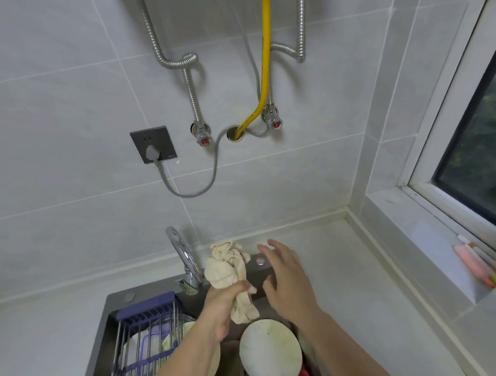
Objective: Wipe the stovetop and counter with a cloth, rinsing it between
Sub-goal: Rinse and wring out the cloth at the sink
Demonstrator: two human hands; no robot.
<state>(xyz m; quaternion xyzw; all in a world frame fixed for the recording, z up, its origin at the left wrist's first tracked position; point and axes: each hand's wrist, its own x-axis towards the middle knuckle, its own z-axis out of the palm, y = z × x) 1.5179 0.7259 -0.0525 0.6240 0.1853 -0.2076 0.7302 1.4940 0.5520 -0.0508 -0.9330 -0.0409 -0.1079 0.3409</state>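
Far wall point(61, 97): pale grey tiles, light grout. Dark socket point(153, 144) left of centre, plug in, grey cable looping right. Steel hoses point(189, 84) and yellow pipe point(265, 56) above. Window point(482, 150) right, white frame, foliage outside. Tiled sill point(418, 235) below.

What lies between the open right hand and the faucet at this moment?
In the head view, the cream cloth lies between them, bunched and gripped by the left hand above the sink; the right hand hovers just beside it, the faucet behind.
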